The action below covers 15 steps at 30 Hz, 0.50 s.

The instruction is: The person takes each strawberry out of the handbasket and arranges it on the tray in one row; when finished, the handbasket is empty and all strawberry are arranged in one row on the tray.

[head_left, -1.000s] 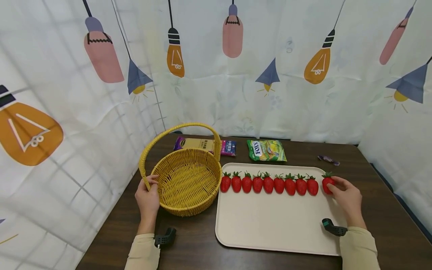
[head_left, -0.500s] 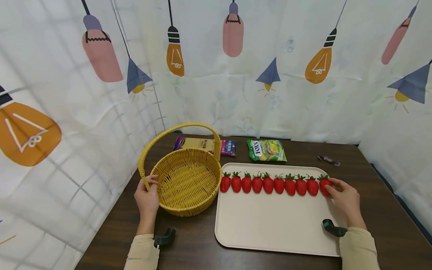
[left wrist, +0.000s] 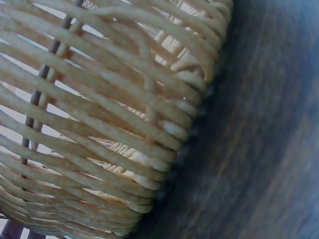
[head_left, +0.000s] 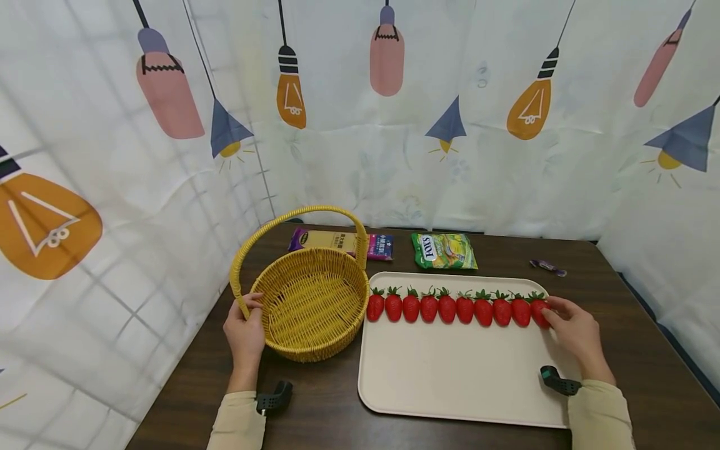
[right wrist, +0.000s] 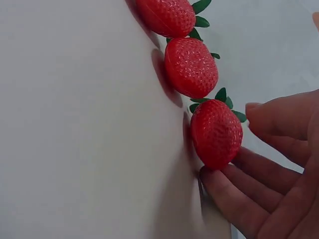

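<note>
My left hand [head_left: 247,328] grips the lower left end of the handle of a yellow wicker basket [head_left: 323,351]. The basket tips toward me with nothing inside. In the left wrist view its woven wall [left wrist: 119,99] fills most of the picture. Several red strawberries [head_left: 447,307] with green leaves lie in a row along the far side of a cream tray [head_left: 450,369]. At the row's right end is the last strawberry [right wrist: 217,133]. My right hand [head_left: 576,331] touches it with the lower fingertips, while the upper finger stands slightly apart from it.
Behind the basket lies a purple and beige snack packet [head_left: 334,241]. A green candy bag [head_left: 444,250] sits behind the tray, and a small purple wrapped sweet [head_left: 548,268] is at the back right. Patterned curtains surround the dark wooden table [head_left: 320,406].
The end strawberry has moved left, guided by my right hand, and now sits against its neighbour in the row. My left hand and the basket have stayed in place.
</note>
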Available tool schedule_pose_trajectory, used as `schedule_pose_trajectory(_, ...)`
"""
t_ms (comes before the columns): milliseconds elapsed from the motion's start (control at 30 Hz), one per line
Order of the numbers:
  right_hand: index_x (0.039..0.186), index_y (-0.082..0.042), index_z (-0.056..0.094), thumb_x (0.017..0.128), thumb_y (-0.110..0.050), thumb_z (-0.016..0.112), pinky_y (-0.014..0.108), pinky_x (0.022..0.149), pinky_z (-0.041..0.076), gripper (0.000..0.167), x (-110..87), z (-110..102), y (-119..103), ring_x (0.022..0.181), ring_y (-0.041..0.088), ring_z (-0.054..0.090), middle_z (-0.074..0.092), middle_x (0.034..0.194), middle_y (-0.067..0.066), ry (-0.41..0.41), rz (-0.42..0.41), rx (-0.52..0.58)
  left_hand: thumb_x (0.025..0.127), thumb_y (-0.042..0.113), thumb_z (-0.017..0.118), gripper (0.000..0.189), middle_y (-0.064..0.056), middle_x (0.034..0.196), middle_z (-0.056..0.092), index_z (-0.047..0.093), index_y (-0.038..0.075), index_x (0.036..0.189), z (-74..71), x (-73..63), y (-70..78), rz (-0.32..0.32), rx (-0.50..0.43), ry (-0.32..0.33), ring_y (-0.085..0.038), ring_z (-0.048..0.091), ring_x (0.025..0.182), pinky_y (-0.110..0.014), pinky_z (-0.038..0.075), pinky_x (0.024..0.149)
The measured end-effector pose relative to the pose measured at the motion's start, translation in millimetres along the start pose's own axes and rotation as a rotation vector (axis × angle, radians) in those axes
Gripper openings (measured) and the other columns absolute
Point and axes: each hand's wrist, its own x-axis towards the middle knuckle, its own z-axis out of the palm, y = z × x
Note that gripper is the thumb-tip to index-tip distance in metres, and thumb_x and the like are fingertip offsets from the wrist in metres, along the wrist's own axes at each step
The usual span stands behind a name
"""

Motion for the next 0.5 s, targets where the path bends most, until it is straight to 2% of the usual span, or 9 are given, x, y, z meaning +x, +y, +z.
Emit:
schedule_pose_trajectory(67, 0.136, 0.000, 0.052, 0.099, -0.035, 0.050, 0.054, 0.087, 0.042, 0.051, -0.6, -2.3, -1.8, 0.120, 0.047, 0.045, 0.051, 0.136, 0.029, 0.036, 0.009, 0.001, 0.092, -0.004, 0.051, 0.011, -0.014, 0.114, 0.069, 0.062, -0.006, 0.092, 1.3, 1.9, -6.5, 0.004, 0.006, 0.005, -0.025, 0.058, 0.114, -0.021, 0.037, 0.079)
schedule_pose_trajectory(133, 0.134, -0.001, 0.054, 0.099, -0.035, 0.049, 0.041, 0.081, 0.047, 0.049, -1.3, -4.6, -3.2, 0.112, 0.040, 0.054, 0.054, 0.133, 0.027, 0.071, 0.014, 0.001, 0.092, -0.004, 0.052, 0.010, -0.012, 0.113, 0.069, 0.062, -0.004, 0.092, 2.9, 3.1, -9.4, 0.022, 0.011, 0.015, -0.023, 0.059, 0.111, -0.020, 0.039, 0.080)
schedule_pose_trajectory(200, 0.133, -0.002, 0.056, 0.099, -0.035, 0.050, 0.027, 0.071, 0.047, 0.048, -2.3, -6.1, -3.4, 0.096, 0.023, 0.062, 0.057, 0.130, 0.025, 0.096, 0.021, 0.014, 0.091, -0.006, 0.053, 0.010, -0.012, 0.113, 0.069, 0.063, -0.005, 0.093, 4.0, 4.0, -9.5, 0.056, 0.010, 0.033, -0.022, 0.059, 0.109, -0.018, 0.039, 0.080)
schedule_pose_trajectory(300, 0.132, -0.004, 0.058, 0.098, -0.035, 0.052, 0.015, 0.061, 0.046, 0.046, -4.7, -6.8, -3.8, 0.077, 0.000, 0.058, 0.061, 0.126, 0.021, 0.127, 0.042, 0.053, 0.086, -0.011, 0.055, 0.019, -0.011, 0.115, 0.067, 0.063, -0.005, 0.102, 3.7, 4.1, -2.8, 0.121, -0.006, 0.077, -0.018, 0.058, 0.108, -0.017, 0.039, 0.080)
schedule_pose_trajectory(367, 0.132, -0.006, 0.059, 0.098, -0.036, 0.053, 0.014, 0.063, 0.044, 0.046, -6.7, -7.4, -7.0, 0.078, -0.007, 0.049, 0.062, 0.124, 0.017, 0.147, 0.050, 0.073, 0.083, -0.013, 0.055, 0.031, -0.012, 0.119, 0.062, 0.059, -0.006, 0.112, 1.6, 1.9, 13.1, 0.171, -0.025, 0.102, -0.017, 0.054, 0.112, -0.019, 0.038, 0.086)
schedule_pose_trajectory(400, 0.131, -0.007, 0.060, 0.098, -0.037, 0.053, 0.015, 0.066, 0.044, 0.046, -7.6, -8.0, -10.2, 0.082, -0.006, 0.048, 0.062, 0.124, 0.016, 0.157, 0.046, 0.080, 0.081, -0.015, 0.055, 0.037, -0.013, 0.122, 0.059, 0.056, -0.007, 0.118, 0.5, 0.4, 23.7, 0.211, -0.047, 0.109, -0.017, 0.052, 0.115, -0.021, 0.037, 0.091)
schedule_pose_trajectory(500, 0.130, -0.009, 0.061, 0.098, -0.039, 0.052, 0.016, 0.070, 0.042, 0.045, -8.1, -11.4, -27.6, 0.092, -0.001, 0.047, 0.062, 0.124, 0.014, 0.170, -0.011, 0.085, 0.079, -0.012, 0.055, 0.048, -0.021, 0.128, 0.050, 0.046, -0.012, 0.126, 0.5, -6.2, 66.3, 0.375, -0.102, 0.135, -0.024, 0.045, 0.122, -0.030, 0.030, 0.103)
